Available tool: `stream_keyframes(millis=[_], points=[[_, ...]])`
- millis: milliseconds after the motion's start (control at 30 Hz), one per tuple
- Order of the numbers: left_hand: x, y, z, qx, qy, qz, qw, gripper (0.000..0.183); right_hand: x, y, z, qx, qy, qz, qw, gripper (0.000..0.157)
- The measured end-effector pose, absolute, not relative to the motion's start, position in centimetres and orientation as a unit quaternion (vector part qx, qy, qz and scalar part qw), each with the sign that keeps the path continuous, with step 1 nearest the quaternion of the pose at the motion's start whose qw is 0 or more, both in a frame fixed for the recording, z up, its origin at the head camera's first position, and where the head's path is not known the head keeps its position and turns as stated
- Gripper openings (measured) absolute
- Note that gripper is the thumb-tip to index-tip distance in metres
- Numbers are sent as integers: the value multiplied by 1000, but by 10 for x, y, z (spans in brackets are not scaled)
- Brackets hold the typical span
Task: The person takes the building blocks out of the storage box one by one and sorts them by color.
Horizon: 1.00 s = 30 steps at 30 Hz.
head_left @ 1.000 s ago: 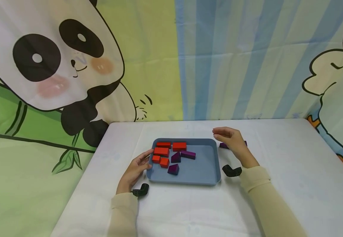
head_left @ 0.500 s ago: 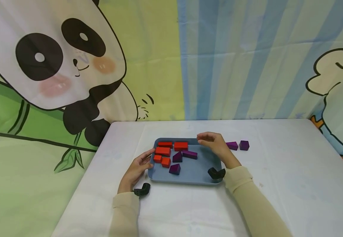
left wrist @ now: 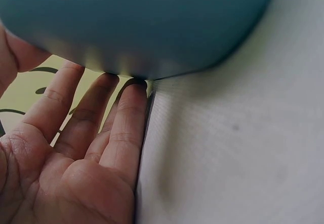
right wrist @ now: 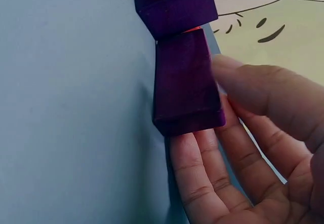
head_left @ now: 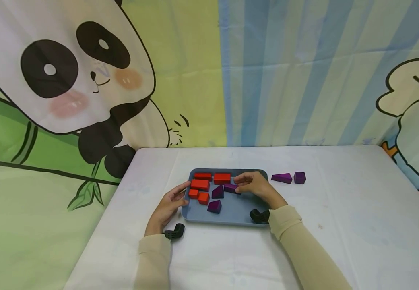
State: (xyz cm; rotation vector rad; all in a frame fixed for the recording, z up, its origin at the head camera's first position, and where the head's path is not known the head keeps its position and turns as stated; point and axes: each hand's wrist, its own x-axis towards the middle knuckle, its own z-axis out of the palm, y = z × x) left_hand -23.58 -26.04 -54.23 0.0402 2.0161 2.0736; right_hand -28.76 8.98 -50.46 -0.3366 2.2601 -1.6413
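Observation:
A blue-grey tray (head_left: 227,219) on the table holds several red blocks (head_left: 199,184) at its left and three purple blocks near its middle. My left hand (head_left: 166,207) rests with fairly straight fingers against the tray's left edge; the left wrist view shows fingertips touching the tray's outer wall (left wrist: 142,26). My right hand (head_left: 258,187) reaches over the tray from the right. Its thumb and fingers pinch the right end of a long purple block (right wrist: 185,82), which lies beside a wedge-shaped purple block (head_left: 217,191). Another wedge-shaped purple block (head_left: 214,206) lies nearer the front.
To the right of the tray, a tapered purple block (head_left: 281,178) and a purple cube (head_left: 300,177) lie on the white table (head_left: 339,225). Behind the table hangs a printed curtain (head_left: 187,72) with a panda.
My right hand has moved left from beside the tray, down to the long purple block, uncovering the two purple blocks on the table. My left hand has stayed at the tray's edge.

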Motion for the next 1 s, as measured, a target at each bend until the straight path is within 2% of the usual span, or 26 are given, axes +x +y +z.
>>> stream_keyframes(millis=[433, 1000], points=[[-236, -259, -541, 5, 695, 709, 122, 77, -287, 88, -505, -117, 820, -546, 124, 19], [-235, -259, -541, 6, 698, 705, 127, 76, -282, 116, -475, -108, 781, -612, 59, 29]])
